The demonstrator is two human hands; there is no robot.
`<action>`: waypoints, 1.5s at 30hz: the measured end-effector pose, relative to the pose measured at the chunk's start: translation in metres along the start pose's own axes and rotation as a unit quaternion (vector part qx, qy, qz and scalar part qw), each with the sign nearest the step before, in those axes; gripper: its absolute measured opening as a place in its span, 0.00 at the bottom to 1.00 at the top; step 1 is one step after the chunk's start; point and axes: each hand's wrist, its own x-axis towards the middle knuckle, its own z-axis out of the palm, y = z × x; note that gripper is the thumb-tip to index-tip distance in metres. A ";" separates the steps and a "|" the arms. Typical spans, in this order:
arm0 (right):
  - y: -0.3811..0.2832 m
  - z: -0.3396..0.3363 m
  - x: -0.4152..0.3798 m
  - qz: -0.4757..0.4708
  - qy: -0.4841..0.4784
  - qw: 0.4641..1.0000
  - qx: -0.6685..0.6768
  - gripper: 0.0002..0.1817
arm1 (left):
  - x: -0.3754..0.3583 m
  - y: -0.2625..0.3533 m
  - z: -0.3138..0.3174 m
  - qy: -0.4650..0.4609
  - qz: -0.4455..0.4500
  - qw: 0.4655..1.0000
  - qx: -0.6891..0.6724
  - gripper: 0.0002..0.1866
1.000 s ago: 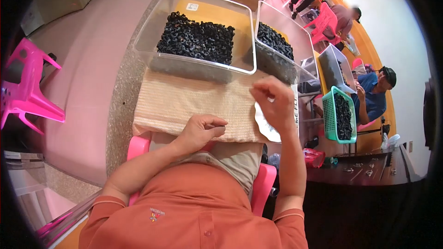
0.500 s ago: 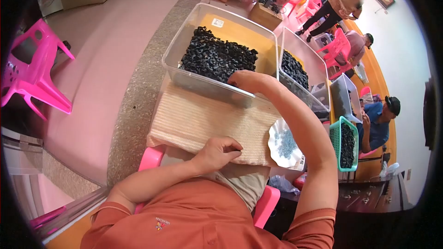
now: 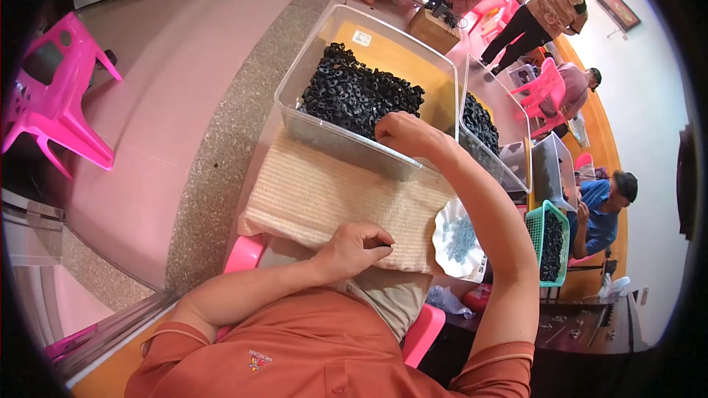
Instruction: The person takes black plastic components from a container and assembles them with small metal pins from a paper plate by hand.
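My left hand (image 3: 355,250) rests at the near edge of the cloth-covered surface (image 3: 324,191), thumb and forefinger pinched on a small black part (image 3: 387,246). Reaching over the near wall of a clear plastic bin (image 3: 332,131), my right hand (image 3: 407,134) has its fingers curled down by a heap of small black ring-like parts (image 3: 358,92). Its fingertips are partly hidden, and what they hold cannot be made out. A white scalloped dish (image 3: 445,243) with small pale-blue pieces (image 3: 461,239) lies beneath my right forearm.
A second clear bin of black parts (image 3: 479,125) stands right of the first. Beyond are a green basket (image 3: 532,243) and a grey bin (image 3: 547,166). A person in blue (image 3: 601,214) sits at right; another person (image 3: 542,15) stands behind. A pink chair (image 3: 63,103) is at left.
The view has shifted slightly, so the bin and dish appear a little farther right. Both hands stay in nearly the same places, the right at the bin, the left still pinching.
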 end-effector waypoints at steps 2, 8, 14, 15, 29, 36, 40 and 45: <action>0.001 0.003 0.000 0.010 -0.009 1.000 -0.005 0.10 | 0.000 -0.004 0.001 0.002 0.016 1.000 0.009 0.09; -0.002 0.003 -0.002 0.014 -0.016 0.999 -0.025 0.09 | 0.000 -0.004 0.002 -0.002 0.008 1.000 0.003 0.09; -0.001 0.003 -0.002 0.022 -0.002 0.999 -0.046 0.09 | 0.001 0.004 -0.001 -0.007 0.016 0.998 0.064 0.10; -0.006 -0.001 -0.001 0.041 -0.016 0.998 -0.048 0.11 | 0.000 0.007 -0.001 -0.008 0.008 0.998 0.055 0.11; -0.008 0.005 0.012 -0.001 -0.044 0.993 -0.105 0.12 | -0.004 0.010 -0.004 -0.006 0.009 1.000 0.027 0.11; -0.005 0.008 0.010 0.018 -0.034 0.998 -0.056 0.16 | -0.003 0.006 -0.004 0.004 0.012 1.000 0.013 0.10; -0.004 0.009 0.010 0.023 -0.022 0.998 -0.053 0.17 | -0.003 0.005 -0.003 0.008 0.013 1.000 0.013 0.09; -0.003 0.007 0.009 0.028 -0.036 0.998 -0.041 0.16 | -0.003 0.004 -0.002 0.010 0.014 1.000 0.015 0.10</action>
